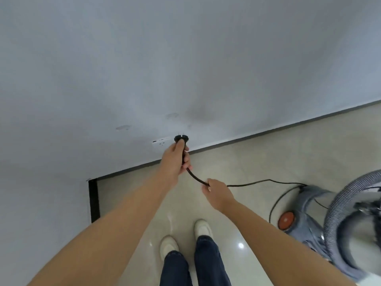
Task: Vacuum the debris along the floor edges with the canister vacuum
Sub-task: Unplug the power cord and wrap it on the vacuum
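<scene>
The left hand is gripping the round black power plug by its neck, fingers wrapped tight around it, and is holding it with the prongs pointing at the white wall socket low on the pale grey wall. The plug is sitting just beside the socket, and I judge it is not yet pushed in, since thin prongs seem to be showing above its head. The right hand is pinching the thin black cord a little way back from the plug, its grip closed on the cord, probably to feed slack and keep the lead from tugging against the aiming hand.

The blue-grey canister vacuum, with its round orange button and ribbed grey hose, is resting on the glossy beige tiled floor to the person's right, near enough for the cord to reach the wall with a loose loop to spare. So vacuuming is not under way yet, as I read it.

The vacuum is blurring and being cut off by the right edge, so its nozzle and wand are not visible. The socket's holes are hard to make out. No debris is discernible along the dark skirting strip.
</scene>
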`<control>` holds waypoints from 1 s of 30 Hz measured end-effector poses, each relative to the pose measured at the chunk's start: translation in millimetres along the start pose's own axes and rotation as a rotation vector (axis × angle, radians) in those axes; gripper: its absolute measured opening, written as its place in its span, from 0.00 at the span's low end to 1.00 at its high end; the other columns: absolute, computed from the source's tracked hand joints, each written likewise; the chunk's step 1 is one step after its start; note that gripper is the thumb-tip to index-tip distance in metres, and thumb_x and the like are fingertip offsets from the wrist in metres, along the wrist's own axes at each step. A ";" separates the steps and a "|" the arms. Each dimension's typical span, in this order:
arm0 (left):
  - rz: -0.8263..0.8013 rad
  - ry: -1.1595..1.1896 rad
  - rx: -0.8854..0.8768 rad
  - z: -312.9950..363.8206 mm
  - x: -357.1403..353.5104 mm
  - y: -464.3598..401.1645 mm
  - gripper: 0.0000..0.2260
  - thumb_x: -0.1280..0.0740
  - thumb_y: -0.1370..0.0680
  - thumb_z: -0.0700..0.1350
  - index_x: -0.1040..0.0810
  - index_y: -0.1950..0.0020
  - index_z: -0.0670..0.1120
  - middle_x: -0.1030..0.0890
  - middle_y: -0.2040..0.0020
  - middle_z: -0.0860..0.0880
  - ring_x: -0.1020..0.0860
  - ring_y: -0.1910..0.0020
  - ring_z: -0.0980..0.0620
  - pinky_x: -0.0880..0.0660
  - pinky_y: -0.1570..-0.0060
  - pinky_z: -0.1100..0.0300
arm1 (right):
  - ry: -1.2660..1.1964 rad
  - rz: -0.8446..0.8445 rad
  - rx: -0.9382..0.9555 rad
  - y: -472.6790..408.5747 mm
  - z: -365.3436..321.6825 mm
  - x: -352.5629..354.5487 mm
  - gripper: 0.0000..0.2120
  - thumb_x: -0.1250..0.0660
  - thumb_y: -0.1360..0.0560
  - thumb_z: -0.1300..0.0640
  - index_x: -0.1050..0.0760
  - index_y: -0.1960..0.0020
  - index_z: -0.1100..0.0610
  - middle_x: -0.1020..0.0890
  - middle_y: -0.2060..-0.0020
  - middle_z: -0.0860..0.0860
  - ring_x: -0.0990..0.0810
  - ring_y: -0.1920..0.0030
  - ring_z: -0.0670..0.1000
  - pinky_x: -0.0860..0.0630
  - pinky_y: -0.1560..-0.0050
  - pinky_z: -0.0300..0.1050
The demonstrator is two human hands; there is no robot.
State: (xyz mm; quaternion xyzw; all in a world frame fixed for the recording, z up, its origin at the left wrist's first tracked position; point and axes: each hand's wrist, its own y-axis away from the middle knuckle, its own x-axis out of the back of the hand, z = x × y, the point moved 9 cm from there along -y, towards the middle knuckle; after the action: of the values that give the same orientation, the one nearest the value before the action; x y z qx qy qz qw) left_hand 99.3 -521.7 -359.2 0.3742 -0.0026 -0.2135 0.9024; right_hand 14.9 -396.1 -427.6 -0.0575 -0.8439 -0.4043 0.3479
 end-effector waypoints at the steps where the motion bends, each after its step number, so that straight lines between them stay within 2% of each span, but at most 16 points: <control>1: -0.055 -0.016 -0.029 24.7 -19.1 16.1 0.12 0.44 0.17 0.47 0.31 0.57 0.44 0.34 0.76 0.51 0.38 0.79 0.54 0.32 0.76 0.63 | -0.011 0.048 -0.022 13.9 4.1 22.4 0.12 0.44 0.19 0.55 0.34 0.60 0.57 0.25 0.59 0.55 0.29 0.58 0.53 0.37 0.59 0.43; 5: -0.234 0.034 -0.081 104.4 -97.5 83.1 0.12 0.43 0.17 0.48 0.30 0.57 0.44 0.40 0.76 0.52 0.43 0.79 0.55 0.39 0.79 0.65 | -0.100 0.200 -0.129 75.7 33.1 102.7 0.12 0.45 0.18 0.55 0.29 0.54 0.61 0.22 0.56 0.59 0.25 0.56 0.58 0.33 0.58 0.46; 8: -0.370 0.141 -0.059 142.5 -150.9 130.9 0.13 0.42 0.17 0.49 0.29 0.57 0.43 0.41 0.76 0.52 0.44 0.80 0.57 0.43 0.81 0.66 | -0.215 0.295 -0.194 125.3 50.8 147.2 0.16 0.49 0.17 0.52 0.28 0.47 0.63 0.23 0.57 0.58 0.25 0.58 0.56 0.27 0.55 0.49; 12: -0.525 0.274 -0.039 169.4 -219.3 188.0 0.14 0.43 0.17 0.50 0.28 0.56 0.43 0.38 0.77 0.52 0.42 0.81 0.58 0.41 0.81 0.66 | -0.339 0.385 -0.227 185.5 69.0 197.8 0.17 0.50 0.16 0.53 0.28 0.43 0.64 0.17 0.53 0.58 0.19 0.51 0.58 0.24 0.48 0.50; 15: -0.559 0.384 -0.042 175.0 -263.0 222.6 0.14 0.42 0.17 0.48 0.28 0.57 0.42 0.34 0.76 0.51 0.39 0.80 0.56 0.34 0.77 0.66 | -0.413 0.428 -0.250 233.0 95.2 224.4 0.15 0.50 0.17 0.56 0.28 0.44 0.65 0.15 0.58 0.59 0.18 0.57 0.55 0.23 0.51 0.47; 17: -0.572 0.410 -0.029 164.6 -289.4 241.8 0.12 0.42 0.17 0.46 0.28 0.57 0.42 0.32 0.74 0.50 0.36 0.79 0.54 0.29 0.73 0.64 | -0.439 0.455 -0.256 267.3 117.6 234.4 0.15 0.51 0.17 0.57 0.29 0.45 0.65 0.16 0.62 0.58 0.21 0.67 0.50 0.26 0.61 0.41; 19: -0.600 0.391 -0.003 143.2 -316.4 260.3 0.10 0.42 0.17 0.44 0.29 0.56 0.42 0.30 0.73 0.49 0.33 0.77 0.53 0.24 0.68 0.60 | -0.444 0.478 -0.273 302.0 146.1 237.3 0.12 0.49 0.17 0.57 0.30 0.49 0.62 0.18 0.66 0.55 0.24 0.71 0.46 0.29 0.67 0.37; 22: -0.636 0.349 0.047 97.0 -359.3 290.0 0.09 0.41 0.18 0.41 0.29 0.57 0.42 0.29 0.70 0.48 0.30 0.72 0.51 0.21 0.57 0.54 | -0.512 0.561 -0.295 354.6 200.1 231.6 0.14 0.50 0.17 0.54 0.34 0.59 0.53 0.20 0.66 0.55 0.22 0.68 0.50 0.26 0.64 0.40; 24: -0.650 0.309 0.081 59.5 -390.6 311.0 0.09 0.41 0.18 0.41 0.29 0.58 0.43 0.28 0.69 0.48 0.29 0.69 0.51 0.22 0.52 0.53 | -0.519 0.606 -0.318 387.8 242.3 224.4 0.14 0.51 0.17 0.52 0.32 0.54 0.56 0.20 0.62 0.58 0.20 0.62 0.56 0.23 0.61 0.47; 25: -0.660 0.283 0.100 39.4 -406.9 321.9 0.09 0.41 0.18 0.41 0.29 0.58 0.43 0.27 0.69 0.48 0.28 0.69 0.51 0.22 0.50 0.52 | -0.530 0.619 -0.339 404.1 266.2 219.7 0.14 0.52 0.17 0.52 0.32 0.51 0.58 0.20 0.61 0.59 0.20 0.62 0.56 0.23 0.61 0.48; 28: -0.682 0.179 0.152 -24.6 -451.9 352.3 0.09 0.41 0.18 0.41 0.27 0.57 0.44 0.23 0.68 0.48 0.22 0.64 0.51 0.22 0.50 0.51 | -0.586 0.625 -0.414 451.1 342.5 202.6 0.12 0.51 0.17 0.54 0.32 0.50 0.59 0.20 0.61 0.58 0.22 0.65 0.53 0.28 0.66 0.40; 30: -0.708 0.097 0.172 -63.2 -476.8 368.0 0.08 0.40 0.18 0.41 0.26 0.56 0.44 0.21 0.63 0.47 0.21 0.57 0.50 0.22 0.49 0.50 | -0.632 0.639 -0.458 478.1 390.1 194.7 0.10 0.48 0.17 0.56 0.32 0.53 0.57 0.19 0.56 0.62 0.21 0.60 0.57 0.28 0.65 0.40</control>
State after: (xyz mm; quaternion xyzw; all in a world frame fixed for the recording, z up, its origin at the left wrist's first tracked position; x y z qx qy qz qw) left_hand -182.6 -63.1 -81.8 0.4363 0.1518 -0.4936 0.7368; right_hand -161.4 168.4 -165.2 -0.5075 -0.7379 -0.4151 0.1605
